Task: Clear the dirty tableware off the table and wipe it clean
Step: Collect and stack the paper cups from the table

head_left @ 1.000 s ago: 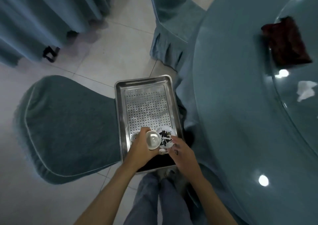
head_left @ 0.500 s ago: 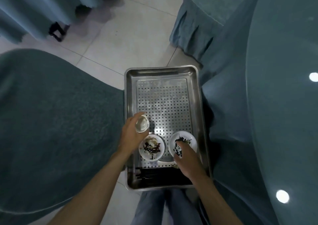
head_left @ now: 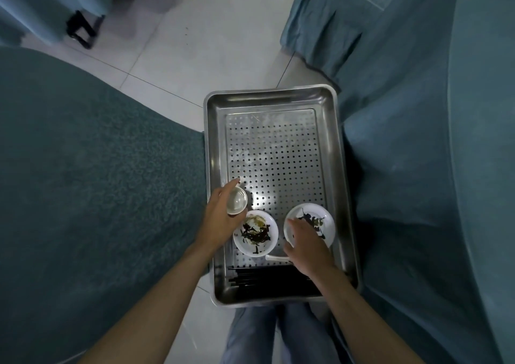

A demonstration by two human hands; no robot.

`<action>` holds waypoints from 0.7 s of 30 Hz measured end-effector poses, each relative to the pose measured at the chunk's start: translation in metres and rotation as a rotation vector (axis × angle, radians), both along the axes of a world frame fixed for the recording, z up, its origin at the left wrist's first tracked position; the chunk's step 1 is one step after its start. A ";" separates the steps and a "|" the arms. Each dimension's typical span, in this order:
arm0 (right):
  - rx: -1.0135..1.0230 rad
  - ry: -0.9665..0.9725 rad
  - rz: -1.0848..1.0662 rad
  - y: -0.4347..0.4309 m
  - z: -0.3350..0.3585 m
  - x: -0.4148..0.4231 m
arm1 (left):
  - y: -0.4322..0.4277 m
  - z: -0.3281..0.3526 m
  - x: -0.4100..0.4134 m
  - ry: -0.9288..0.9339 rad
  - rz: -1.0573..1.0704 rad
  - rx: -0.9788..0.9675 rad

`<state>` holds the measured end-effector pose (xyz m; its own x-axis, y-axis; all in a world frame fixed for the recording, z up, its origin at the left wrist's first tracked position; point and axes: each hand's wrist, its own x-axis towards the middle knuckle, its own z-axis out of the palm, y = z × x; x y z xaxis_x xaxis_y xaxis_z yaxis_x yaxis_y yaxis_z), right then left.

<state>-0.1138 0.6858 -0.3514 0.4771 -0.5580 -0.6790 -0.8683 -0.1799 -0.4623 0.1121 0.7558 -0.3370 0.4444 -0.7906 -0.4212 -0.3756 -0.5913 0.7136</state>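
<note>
A steel tray [head_left: 274, 99] with a perforated floor lies below me. Two small white dishes with dark food scraps sit at its near end, one on the left [head_left: 256, 232] and one on the right [head_left: 315, 223]. My left hand [head_left: 223, 218] is shut on a small white cup [head_left: 237, 204], held low over the tray's left side. My right hand [head_left: 305, 245] rests on the near rim of the right dish, fingers spread. A white spoon [head_left: 276, 257] and dark chopsticks [head_left: 267, 276] lie near the tray's front.
A chair with a teal cover [head_left: 97, 182] stands to the left of the tray. The table's teal cloth [head_left: 432, 154] hangs on the right. Another covered chair [head_left: 328, 29] is at the back. Pale floor tiles [head_left: 195, 43] lie beyond, and my jeans show below.
The view has dropped closer to the tray. The two dishes now sit apart on the tray floor. My left hand carried the cup to the left side, and my right hand lies on the right dish.
</note>
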 end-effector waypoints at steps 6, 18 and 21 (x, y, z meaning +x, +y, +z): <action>-0.089 0.020 0.032 -0.011 0.032 0.004 | -0.002 0.006 -0.001 -0.127 -0.134 0.160; -0.441 -0.047 -0.069 0.004 0.254 -0.045 | -0.002 0.208 -0.054 -0.455 -0.485 0.129; -0.483 -0.053 -0.144 0.017 0.309 -0.064 | -0.005 0.264 -0.076 -0.534 -0.572 0.005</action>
